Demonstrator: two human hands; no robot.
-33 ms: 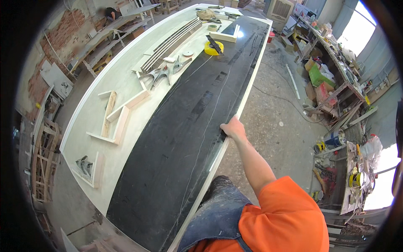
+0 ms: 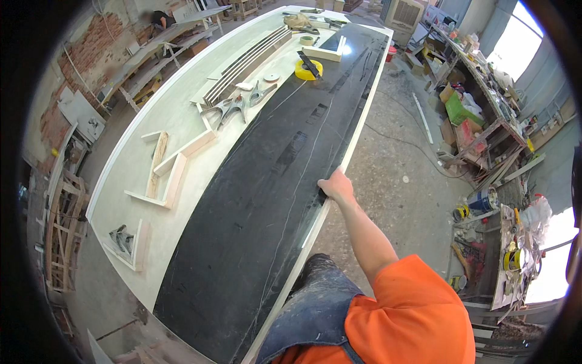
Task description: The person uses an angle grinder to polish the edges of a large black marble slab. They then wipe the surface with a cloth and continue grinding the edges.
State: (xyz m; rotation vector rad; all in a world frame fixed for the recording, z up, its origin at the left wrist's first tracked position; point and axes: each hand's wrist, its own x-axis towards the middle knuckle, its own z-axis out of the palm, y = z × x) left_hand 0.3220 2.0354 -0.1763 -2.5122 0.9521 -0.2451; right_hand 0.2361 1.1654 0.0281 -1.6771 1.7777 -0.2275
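Pale worktable [image 2: 121,188] beneath a black, white-veined slab [image 2: 236,230], right hand [image 2: 337,185] at its side, grip unclear.

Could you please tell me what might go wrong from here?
The bare right hand is at the black slab's edge, which might nick it if sharp. The dark strip lying across the yellow roll could slip off if bumped. A clamp beside the slab might scratch it if knocked.
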